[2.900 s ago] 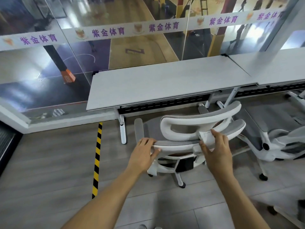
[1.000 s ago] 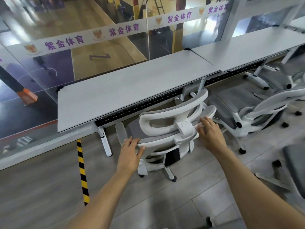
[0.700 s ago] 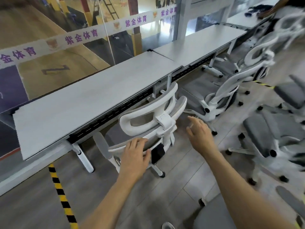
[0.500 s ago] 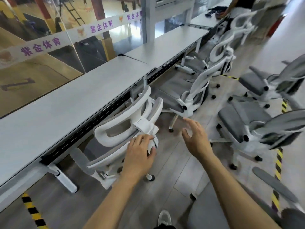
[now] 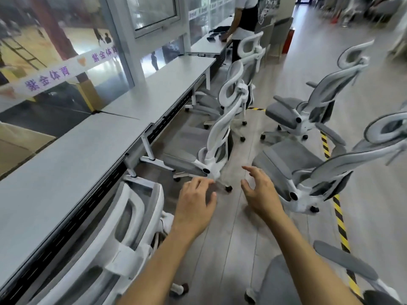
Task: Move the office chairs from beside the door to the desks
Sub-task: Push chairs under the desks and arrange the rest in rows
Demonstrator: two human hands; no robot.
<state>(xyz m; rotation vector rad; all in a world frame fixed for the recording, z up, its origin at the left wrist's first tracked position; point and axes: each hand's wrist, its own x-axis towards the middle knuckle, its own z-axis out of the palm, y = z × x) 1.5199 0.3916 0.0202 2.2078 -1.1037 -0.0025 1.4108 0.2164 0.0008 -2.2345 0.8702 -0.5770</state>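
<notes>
A long row of white desks [image 5: 55,172] was seen running along the glass wall [image 5: 72,51] on the left, from near to far. One grey-and-white office chair [image 5: 123,227] was tucked against the nearest desk at the lower left, its back turned to the aisle; a second chair [image 5: 187,142] was set at the next desk, and a third chair [image 5: 251,49] was placed farther along. On the right, well apart from the desks, a nearer loose chair [image 5: 279,159] and a farther loose chair [image 5: 282,115] were left on the grey floor [image 5: 229,249], and part of another seat [image 5: 282,282] was cut off at the near edge. A standing person [image 5: 244,16] was shown at the far desk. A yellow-and-black tape line [image 5: 340,223] was laid on the floor among the right-hand chairs. The left hand [image 5: 193,205] and the right hand [image 5: 262,192] were held out over the aisle between the two groups of chairs; the fingers [image 5: 253,171] of both were spread apart and loosely bent, and nothing was gripped.
</notes>
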